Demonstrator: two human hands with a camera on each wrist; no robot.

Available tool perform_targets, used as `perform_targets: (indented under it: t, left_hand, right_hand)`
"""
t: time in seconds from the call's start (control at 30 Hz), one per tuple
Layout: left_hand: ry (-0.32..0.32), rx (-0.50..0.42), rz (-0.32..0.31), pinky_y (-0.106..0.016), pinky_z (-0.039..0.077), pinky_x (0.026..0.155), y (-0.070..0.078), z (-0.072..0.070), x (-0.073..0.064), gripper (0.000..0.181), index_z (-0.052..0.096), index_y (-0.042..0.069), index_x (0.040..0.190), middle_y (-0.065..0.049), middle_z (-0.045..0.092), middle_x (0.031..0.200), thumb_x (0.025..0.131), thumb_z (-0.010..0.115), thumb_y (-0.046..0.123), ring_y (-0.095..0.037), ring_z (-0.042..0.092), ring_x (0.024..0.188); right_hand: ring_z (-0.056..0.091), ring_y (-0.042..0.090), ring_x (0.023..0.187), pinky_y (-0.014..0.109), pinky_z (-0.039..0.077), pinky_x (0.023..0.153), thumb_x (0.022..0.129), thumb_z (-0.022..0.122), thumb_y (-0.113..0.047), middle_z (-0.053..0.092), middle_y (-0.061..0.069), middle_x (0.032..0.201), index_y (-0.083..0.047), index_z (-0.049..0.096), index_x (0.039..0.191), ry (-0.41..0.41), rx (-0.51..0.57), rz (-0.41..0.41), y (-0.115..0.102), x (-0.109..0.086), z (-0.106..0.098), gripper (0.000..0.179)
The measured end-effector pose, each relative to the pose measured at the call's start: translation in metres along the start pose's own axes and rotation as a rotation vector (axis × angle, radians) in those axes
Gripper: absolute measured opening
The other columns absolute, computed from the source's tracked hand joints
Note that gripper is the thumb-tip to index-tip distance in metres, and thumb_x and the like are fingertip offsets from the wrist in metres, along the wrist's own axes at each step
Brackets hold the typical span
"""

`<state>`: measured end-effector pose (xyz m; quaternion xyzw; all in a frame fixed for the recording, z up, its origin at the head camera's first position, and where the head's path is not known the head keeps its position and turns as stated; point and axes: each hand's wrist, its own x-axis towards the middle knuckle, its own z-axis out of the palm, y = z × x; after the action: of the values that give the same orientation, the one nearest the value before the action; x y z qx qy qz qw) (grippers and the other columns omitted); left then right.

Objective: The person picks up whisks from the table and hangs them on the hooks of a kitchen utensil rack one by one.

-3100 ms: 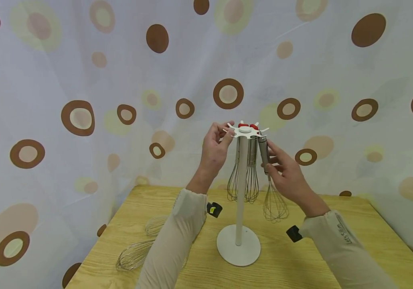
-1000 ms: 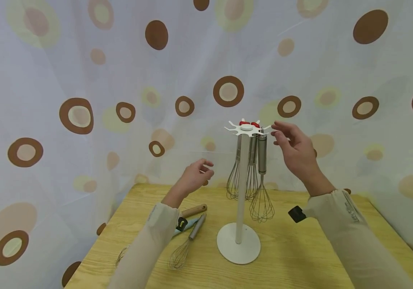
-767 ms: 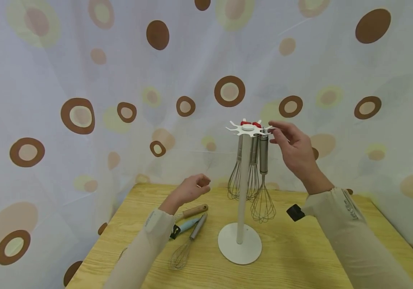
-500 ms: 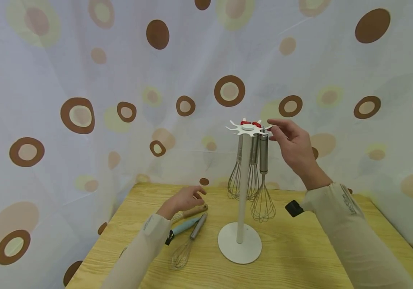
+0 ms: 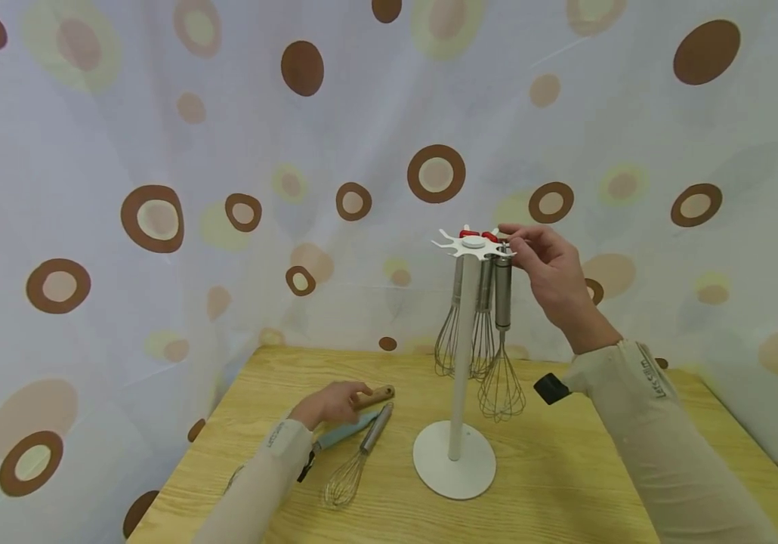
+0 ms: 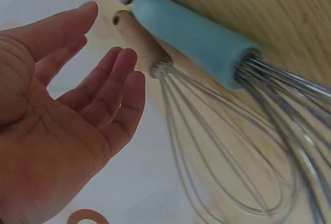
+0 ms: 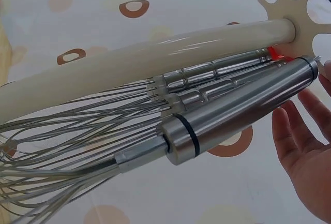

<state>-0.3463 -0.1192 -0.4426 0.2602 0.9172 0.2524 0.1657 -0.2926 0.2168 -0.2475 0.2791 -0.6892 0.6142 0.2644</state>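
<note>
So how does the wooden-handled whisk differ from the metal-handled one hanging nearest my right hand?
The wooden-handled whisk lies on the table; the metal-handled whisk hangs from the white stand. The wooden handle is tan; the metal handle is shiny grey with black bands. Both are wire whisks.

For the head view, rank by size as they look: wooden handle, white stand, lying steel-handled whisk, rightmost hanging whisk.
1. White stand
2. Rightmost hanging whisk
3. Lying steel-handled whisk
4. Wooden handle, partly hidden
</note>
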Motion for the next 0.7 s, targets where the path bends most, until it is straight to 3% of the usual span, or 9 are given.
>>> perform_targets:
  t: [0.23,0.33,0.47,0.57,0.7]
  left_hand:
    - [0.000,0.071,-0.063,-0.046,0.046,0.086,-0.013,0.010,-0.005,0.055,0.049,0.007,0.135,-0.018,0.055,0.127,0.083,0.066,-0.003,-0.035,0.051,0.116]
    - [-0.009,0.054,-0.020,-0.040,0.048,0.078,-0.018,0.014,-0.006,0.069,0.042,0.025,0.143,-0.013,0.049,0.137,0.085,0.059,-0.009,-0.033,0.050,0.117]
    - [-0.014,0.050,0.040,-0.031,0.043,0.058,-0.022,0.019,-0.007,0.093,0.024,0.059,0.140,-0.006,0.047,0.140,0.087,0.053,-0.011,-0.026,0.056,0.095]
    - [-0.007,0.070,0.009,-0.032,0.042,0.058,-0.023,0.021,-0.008,0.084,0.028,0.052,0.143,-0.009,0.055,0.129,0.089,0.055,-0.006,-0.023,0.055,0.084]
    - [-0.007,0.100,-0.079,-0.040,0.047,0.072,-0.020,0.022,-0.007,0.062,0.046,0.022,0.141,-0.015,0.057,0.122,0.087,0.058,-0.006,-0.030,0.056,0.100]
  right_hand:
    - [0.055,0.014,0.106,0.020,0.045,0.084,0.098,0.052,-0.016,0.059,0.001,0.122,-0.007,0.058,0.098,0.017,0.001,-0.014,0.004,0.001,0.003,0.011]
    - [0.054,0.014,0.105,0.020,0.045,0.083,0.098,0.052,-0.017,0.058,-0.001,0.122,-0.002,0.056,0.099,0.020,-0.013,-0.011,0.003,0.001,0.005,0.016]
    - [0.054,0.015,0.106,0.020,0.045,0.083,0.099,0.050,-0.016,0.058,-0.002,0.122,0.006,0.052,0.102,0.020,-0.020,-0.007,0.002,0.000,0.007,0.022]
    - [0.055,0.015,0.106,0.020,0.045,0.083,0.099,0.050,-0.015,0.058,-0.002,0.122,0.004,0.053,0.101,0.020,-0.017,-0.007,0.002,0.000,0.007,0.019]
    - [0.055,0.015,0.105,0.020,0.046,0.082,0.099,0.050,-0.014,0.058,0.000,0.122,-0.002,0.055,0.100,0.026,-0.002,-0.012,0.003,0.000,0.006,0.013]
